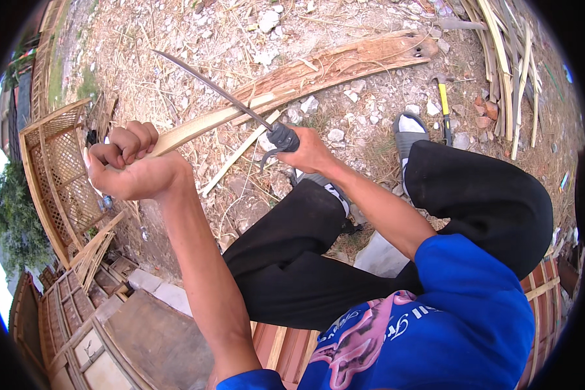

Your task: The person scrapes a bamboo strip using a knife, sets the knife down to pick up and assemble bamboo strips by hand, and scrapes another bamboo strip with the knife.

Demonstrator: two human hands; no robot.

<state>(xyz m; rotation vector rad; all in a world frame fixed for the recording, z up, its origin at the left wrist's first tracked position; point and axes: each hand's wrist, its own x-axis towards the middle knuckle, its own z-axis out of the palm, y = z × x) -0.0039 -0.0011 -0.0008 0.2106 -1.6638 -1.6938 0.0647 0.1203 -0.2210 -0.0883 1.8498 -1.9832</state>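
Observation:
My left hand [136, 166] is closed around the near end of a pale wooden slat [198, 125], which slants away to the upper right. The slat's far end lies over a weathered plank [351, 65] on the ground. In my right hand [311, 153] is a machete [205, 79], gripped by its black wrapped handle with a loose strip dangling. Its long dark blade points to the upper left and crosses the slat; whether the edge touches the wood I cannot tell. A thin pale strip [240, 156] lies below the slat, near the machete handle.
A hammer [444, 107] with a yellow and black handle lies beside my sandalled foot [411, 133]. Long wood strips [508, 71] are piled at the upper right, by broken bricks [486, 112]. A lattice frame [62, 175] leans at the left. Stones and shavings litter the ground.

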